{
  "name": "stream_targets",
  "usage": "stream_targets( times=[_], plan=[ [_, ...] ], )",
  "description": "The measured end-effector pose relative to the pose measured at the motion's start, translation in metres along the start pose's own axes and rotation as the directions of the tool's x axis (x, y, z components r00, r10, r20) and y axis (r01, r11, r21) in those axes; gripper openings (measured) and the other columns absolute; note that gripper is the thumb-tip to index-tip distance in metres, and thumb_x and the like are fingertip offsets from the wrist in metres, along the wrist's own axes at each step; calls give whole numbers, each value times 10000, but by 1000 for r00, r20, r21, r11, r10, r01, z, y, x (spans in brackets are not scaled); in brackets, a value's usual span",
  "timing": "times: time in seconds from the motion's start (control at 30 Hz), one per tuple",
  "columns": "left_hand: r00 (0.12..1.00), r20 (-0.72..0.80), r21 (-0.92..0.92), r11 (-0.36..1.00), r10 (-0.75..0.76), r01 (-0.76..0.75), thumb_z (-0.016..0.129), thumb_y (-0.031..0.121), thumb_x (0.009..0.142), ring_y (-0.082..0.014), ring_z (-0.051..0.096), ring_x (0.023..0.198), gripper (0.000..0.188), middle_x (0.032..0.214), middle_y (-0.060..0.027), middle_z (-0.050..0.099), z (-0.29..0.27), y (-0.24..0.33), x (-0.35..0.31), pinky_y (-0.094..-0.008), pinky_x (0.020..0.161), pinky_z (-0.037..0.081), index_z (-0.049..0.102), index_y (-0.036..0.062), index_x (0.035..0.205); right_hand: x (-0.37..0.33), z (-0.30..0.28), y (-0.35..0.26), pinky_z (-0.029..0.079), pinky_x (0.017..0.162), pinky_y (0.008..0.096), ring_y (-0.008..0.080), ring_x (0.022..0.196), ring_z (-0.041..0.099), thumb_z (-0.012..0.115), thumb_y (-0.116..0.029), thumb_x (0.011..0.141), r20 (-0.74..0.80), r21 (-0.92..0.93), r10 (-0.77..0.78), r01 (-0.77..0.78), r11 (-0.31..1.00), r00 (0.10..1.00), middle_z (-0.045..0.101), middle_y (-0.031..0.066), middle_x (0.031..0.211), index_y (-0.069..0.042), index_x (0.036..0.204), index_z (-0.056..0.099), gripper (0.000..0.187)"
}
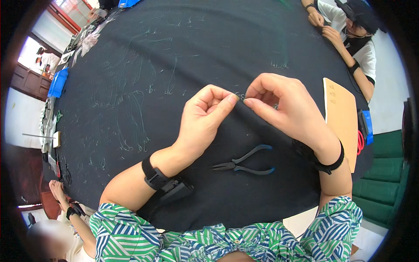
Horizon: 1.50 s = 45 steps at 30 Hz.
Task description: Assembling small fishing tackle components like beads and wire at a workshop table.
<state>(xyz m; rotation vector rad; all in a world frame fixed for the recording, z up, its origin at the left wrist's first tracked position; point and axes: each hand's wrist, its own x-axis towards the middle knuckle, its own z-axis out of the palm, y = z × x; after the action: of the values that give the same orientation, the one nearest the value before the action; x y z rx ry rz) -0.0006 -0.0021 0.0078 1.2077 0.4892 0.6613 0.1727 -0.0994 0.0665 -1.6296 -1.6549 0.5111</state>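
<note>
Fingers point(228, 102) of the left hand point(198, 118) were pinched tight, thumb against forefinger, on a tiny, dark, wiry piece point(241, 95). It sat between the two hands, above the middle of the black-covered worktop point(209, 48). The right hand point(290, 102) was curled at the other side of the piece, thumb and forefinger bent toward it; whether they gripped it, I could not tell. Below the hands lay pliers point(235, 165) with blue-tipped handles, nose pointing left. Fine, looping strands point(142, 146) were spread over the cloth to the left. Three blue containers stood around the rim: one at the far left point(58, 83), one at the top point(128, 3), one at the right point(368, 126), beside red-handled scissors point(360, 142) and a tan notebook point(342, 122). Their contents could not be made out. Clear plastic packets point(89, 40) were heaped along the upper-left edge.
</note>
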Motion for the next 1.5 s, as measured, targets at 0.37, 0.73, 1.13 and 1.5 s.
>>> stream_targets(
  times=[0.37, 0.73, 1.13, 1.5],
  plan=[
    [998, 56, -19, 1000, 1, 0, 634, 123, 971, 36, 408, 661, 90, 759, 88, 558, 0, 0, -1, -152, 589, 321, 628, 33, 967, 0, 3, 0, 488, 587, 248, 130, 650, 631, 686, -56, 856, -49, -64, -49, 46, 997, 998, 633, 59, 760, 17, 856, 626, 95],
    [993, 110, 51, 998, -36, 30, 649, 137, 965, 34, 357, 620, 108, 697, 118, 497, -1, -4, 1, -165, 554, 286, 630, 32, 948, 4, -8, 0, 496, 635, 362, 296, 780, 628, 655, -18, 804, 36, -124, -315, 317, 940, 948, 595, 117, 901, -23, 853, 576, 93],
    [987, 126, 60, 994, -100, 93, 635, 159, 973, 35, 363, 613, 122, 712, 110, 512, 4, 9, -6, -160, 539, 277, 634, 37, 972, 3, -11, 8, 473, 656, 399, 337, 785, 581, 620, -20, 790, 61, -139, -335, 340, 930, 940, 556, 132, 818, -24, 839, 533, 100],
    [983, 118, 49, 990, -141, 136, 619, 175, 982, 35, 356, 595, 138, 707, 108, 508, 3, 13, -6, -163, 524, 266, 646, 40, 982, 3, -12, 4, 482, 617, 395, 335, 735, 616, 629, -44, 810, 16, -38, -244, 245, 969, 970, 583, 131, 819, -33, 847, 547, 90]
  ],
)
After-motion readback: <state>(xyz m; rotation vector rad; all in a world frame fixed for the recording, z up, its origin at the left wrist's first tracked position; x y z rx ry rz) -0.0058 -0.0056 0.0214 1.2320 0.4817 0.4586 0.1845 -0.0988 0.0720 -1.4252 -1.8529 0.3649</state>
